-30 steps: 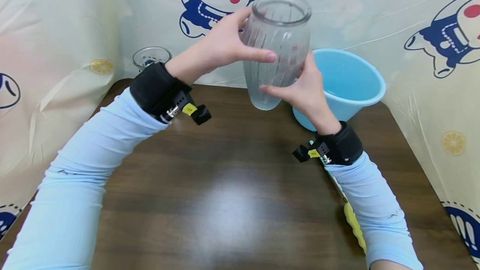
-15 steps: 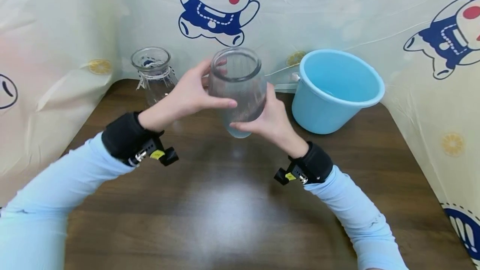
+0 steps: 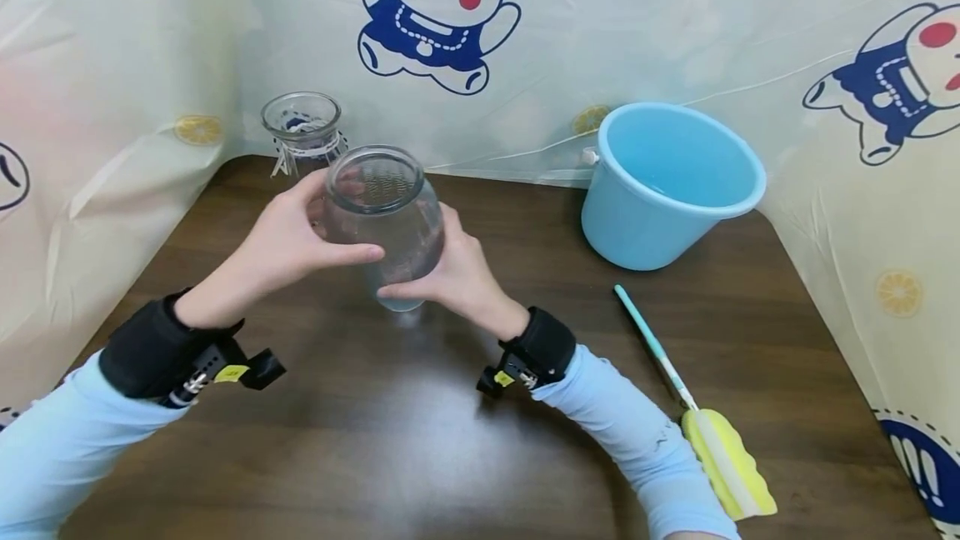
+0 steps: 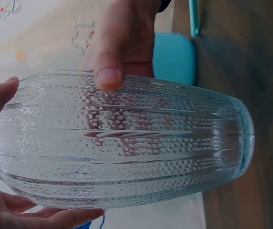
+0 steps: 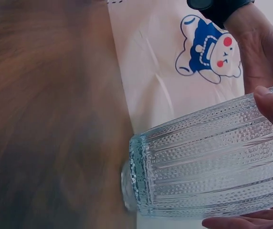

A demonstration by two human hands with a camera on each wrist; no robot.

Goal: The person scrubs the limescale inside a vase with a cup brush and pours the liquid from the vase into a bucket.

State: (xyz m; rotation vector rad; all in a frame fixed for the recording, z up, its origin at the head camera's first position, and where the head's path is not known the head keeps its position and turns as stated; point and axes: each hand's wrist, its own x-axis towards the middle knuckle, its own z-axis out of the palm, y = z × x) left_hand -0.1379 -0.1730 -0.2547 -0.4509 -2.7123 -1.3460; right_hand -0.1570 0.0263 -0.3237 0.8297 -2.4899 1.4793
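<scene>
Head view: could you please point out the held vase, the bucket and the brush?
Held vase (image 3: 402, 232), head view, side wall.
Bucket (image 3: 647, 223), head view, outer wall.
Brush (image 3: 726, 463), head view, sponge head.

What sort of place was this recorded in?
Most likely a staged indoor recording station, though the wider room is out of view: a brown wood-look table, cartoon-printed sheeting behind and on both sides, and wrist-worn cameras.
</scene>
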